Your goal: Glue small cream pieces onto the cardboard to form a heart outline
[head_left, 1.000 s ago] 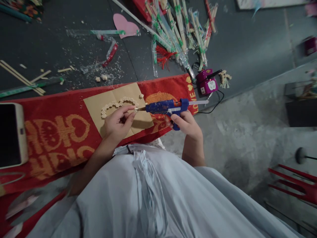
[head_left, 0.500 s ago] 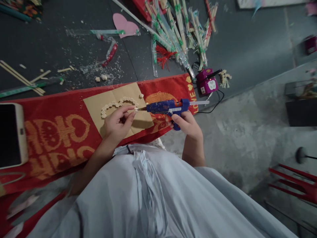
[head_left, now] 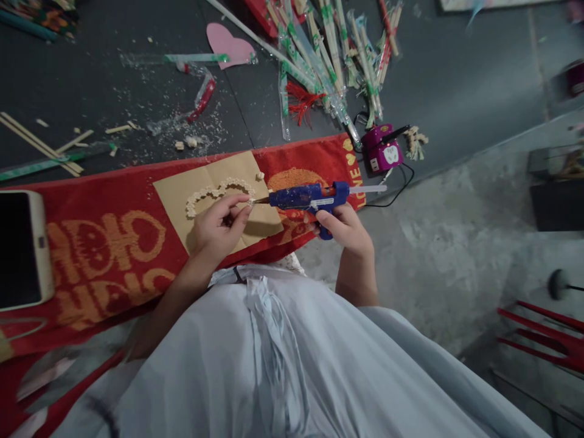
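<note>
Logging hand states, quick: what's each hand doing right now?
Left hand: closed, fingertips pinching a small pale piece.
Right hand: closed, holding the blue glue gun.

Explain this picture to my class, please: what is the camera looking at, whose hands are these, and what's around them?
No machine here: a person works with two bare hands. The camera is worn on the person's head, looking forward and down. The right hand grips a blue glue gun, with a pale stick out of its back. The left hand pinches a small pale piece at the nozzle. Beneath is a tan sheet bearing a curved row of pale pieces. The sheet lies on a red cloth, as does a phone. Beyond, on the dark table, are a pink heart and wrapped sticks.
</note>
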`<action>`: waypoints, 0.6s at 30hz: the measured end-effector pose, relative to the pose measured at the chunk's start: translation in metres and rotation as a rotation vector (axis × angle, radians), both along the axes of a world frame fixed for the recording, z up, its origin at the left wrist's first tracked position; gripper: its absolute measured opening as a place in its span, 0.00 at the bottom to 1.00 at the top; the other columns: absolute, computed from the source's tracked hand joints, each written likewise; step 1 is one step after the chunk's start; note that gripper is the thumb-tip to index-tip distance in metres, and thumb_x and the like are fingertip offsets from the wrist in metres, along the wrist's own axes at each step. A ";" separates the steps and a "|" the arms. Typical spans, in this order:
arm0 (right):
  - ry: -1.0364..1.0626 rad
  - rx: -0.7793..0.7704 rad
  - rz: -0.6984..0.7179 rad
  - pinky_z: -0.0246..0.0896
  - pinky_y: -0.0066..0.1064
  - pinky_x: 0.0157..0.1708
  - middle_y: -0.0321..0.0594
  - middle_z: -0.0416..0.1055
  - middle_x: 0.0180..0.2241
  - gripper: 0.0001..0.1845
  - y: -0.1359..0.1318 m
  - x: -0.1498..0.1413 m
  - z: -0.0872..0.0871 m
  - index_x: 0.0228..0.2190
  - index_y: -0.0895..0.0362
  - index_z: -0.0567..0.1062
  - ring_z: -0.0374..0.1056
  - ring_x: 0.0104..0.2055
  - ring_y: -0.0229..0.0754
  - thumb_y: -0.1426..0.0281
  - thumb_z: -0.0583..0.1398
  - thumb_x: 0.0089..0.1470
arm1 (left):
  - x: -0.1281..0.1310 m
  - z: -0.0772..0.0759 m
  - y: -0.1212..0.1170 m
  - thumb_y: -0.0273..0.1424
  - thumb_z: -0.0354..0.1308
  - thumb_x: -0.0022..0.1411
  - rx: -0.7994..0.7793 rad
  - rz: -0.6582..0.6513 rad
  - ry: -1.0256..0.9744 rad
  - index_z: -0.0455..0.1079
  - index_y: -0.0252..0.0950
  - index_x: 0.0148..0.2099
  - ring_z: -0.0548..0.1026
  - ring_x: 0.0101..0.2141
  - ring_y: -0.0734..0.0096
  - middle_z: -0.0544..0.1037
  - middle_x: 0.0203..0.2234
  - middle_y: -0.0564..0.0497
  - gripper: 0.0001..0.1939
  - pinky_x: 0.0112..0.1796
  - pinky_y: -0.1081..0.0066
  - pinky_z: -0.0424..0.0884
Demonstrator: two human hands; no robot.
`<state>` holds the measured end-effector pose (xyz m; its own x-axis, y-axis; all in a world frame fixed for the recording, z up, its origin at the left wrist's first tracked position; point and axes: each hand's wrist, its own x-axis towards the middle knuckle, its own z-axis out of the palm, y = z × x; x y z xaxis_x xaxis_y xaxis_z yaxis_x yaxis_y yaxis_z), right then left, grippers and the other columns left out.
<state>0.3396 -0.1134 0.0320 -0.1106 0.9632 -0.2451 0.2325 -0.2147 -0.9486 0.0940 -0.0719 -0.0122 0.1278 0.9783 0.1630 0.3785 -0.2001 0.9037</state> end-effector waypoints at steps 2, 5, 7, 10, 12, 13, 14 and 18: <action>-0.002 0.020 0.011 0.61 0.26 0.21 0.36 0.68 0.19 0.24 0.001 0.000 -0.001 0.22 0.58 0.74 0.65 0.22 0.34 0.50 0.59 0.55 | 0.000 0.000 0.000 0.36 0.59 0.61 0.004 0.000 0.004 0.76 0.37 0.43 0.64 0.19 0.83 0.69 0.19 0.59 0.11 0.24 0.81 0.62; -0.007 0.012 0.006 0.61 0.26 0.22 0.35 0.68 0.18 0.24 0.001 0.000 -0.003 0.22 0.57 0.74 0.65 0.21 0.33 0.50 0.59 0.55 | 0.000 -0.001 0.000 0.36 0.60 0.61 0.011 0.003 0.009 0.76 0.38 0.43 0.64 0.20 0.83 0.70 0.19 0.59 0.11 0.25 0.81 0.63; -0.012 0.005 0.004 0.61 0.26 0.22 0.35 0.69 0.19 0.25 0.001 0.001 -0.003 0.22 0.58 0.74 0.65 0.22 0.33 0.50 0.59 0.55 | -0.001 -0.002 -0.001 0.36 0.60 0.61 0.007 0.006 0.024 0.77 0.38 0.43 0.65 0.20 0.82 0.71 0.20 0.59 0.11 0.25 0.80 0.64; -0.017 -0.004 0.006 0.62 0.26 0.22 0.37 0.69 0.19 0.25 0.000 0.001 -0.002 0.22 0.58 0.73 0.66 0.23 0.34 0.49 0.59 0.54 | -0.001 -0.003 -0.001 0.38 0.59 0.61 -0.005 0.007 0.046 0.77 0.38 0.44 0.65 0.20 0.82 0.71 0.20 0.59 0.12 0.26 0.80 0.64; -0.016 -0.011 0.002 0.62 0.26 0.23 0.37 0.69 0.19 0.25 0.000 0.001 -0.001 0.22 0.58 0.74 0.66 0.23 0.35 0.49 0.59 0.54 | -0.001 -0.003 -0.001 0.37 0.59 0.61 -0.003 0.006 0.043 0.77 0.38 0.43 0.64 0.20 0.82 0.70 0.20 0.59 0.12 0.25 0.80 0.63; -0.012 -0.012 -0.001 0.62 0.26 0.22 0.36 0.69 0.19 0.25 0.000 0.001 -0.001 0.22 0.58 0.74 0.66 0.23 0.35 0.49 0.59 0.54 | -0.001 -0.003 -0.001 0.37 0.59 0.61 0.000 0.005 0.042 0.77 0.38 0.43 0.64 0.20 0.82 0.71 0.20 0.59 0.12 0.25 0.80 0.63; -0.006 -0.014 -0.002 0.62 0.26 0.22 0.36 0.69 0.19 0.25 0.000 0.000 -0.001 0.22 0.58 0.74 0.66 0.23 0.35 0.49 0.60 0.54 | -0.001 -0.003 -0.001 0.37 0.59 0.61 0.003 0.004 0.042 0.77 0.38 0.43 0.65 0.20 0.82 0.71 0.20 0.59 0.12 0.25 0.80 0.63; 0.014 -0.025 0.006 0.61 0.26 0.21 0.35 0.68 0.19 0.26 0.000 0.000 0.000 0.24 0.58 0.74 0.64 0.21 0.34 0.47 0.60 0.53 | -0.002 -0.004 -0.001 0.37 0.59 0.61 0.006 -0.003 0.049 0.77 0.39 0.44 0.66 0.20 0.82 0.73 0.22 0.58 0.12 0.26 0.80 0.64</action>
